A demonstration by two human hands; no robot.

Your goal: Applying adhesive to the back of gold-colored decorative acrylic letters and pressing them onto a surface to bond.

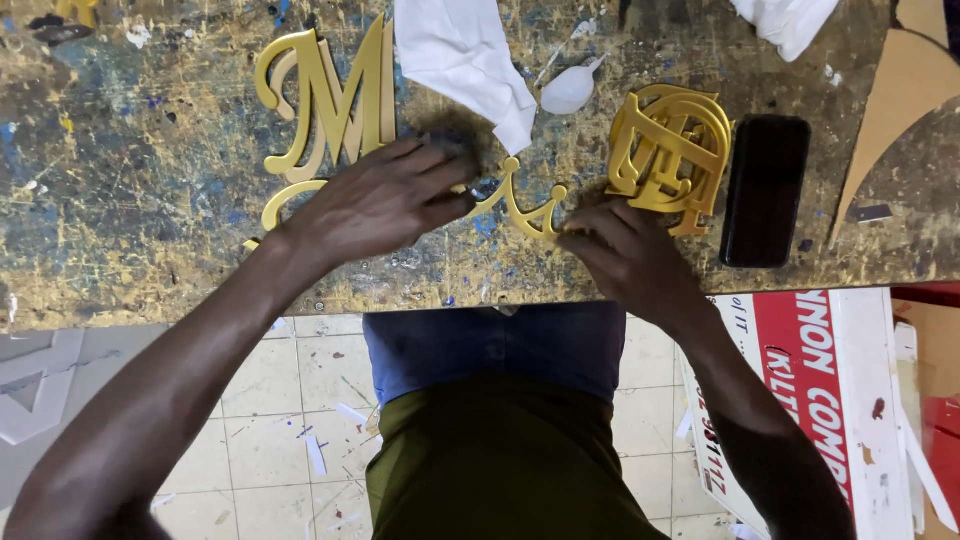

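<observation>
Left hand point(375, 200) pressed flat, fingers spread, over gold cut-out script lettering point(525, 205) on paint-spattered workbench point(120, 200); right hand point(625, 250) pinching its curled end, beside stacked gold monogram point(668, 150). Likely light, stiff, thin strokes snappable; best gripped at thicker stems.

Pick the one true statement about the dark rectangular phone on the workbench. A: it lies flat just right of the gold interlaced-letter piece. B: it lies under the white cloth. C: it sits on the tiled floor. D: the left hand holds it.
A: the phone lies flat on the paint-spattered workbench, immediately right of the gold interlaced-letter piece, with neither hand touching it.
</observation>
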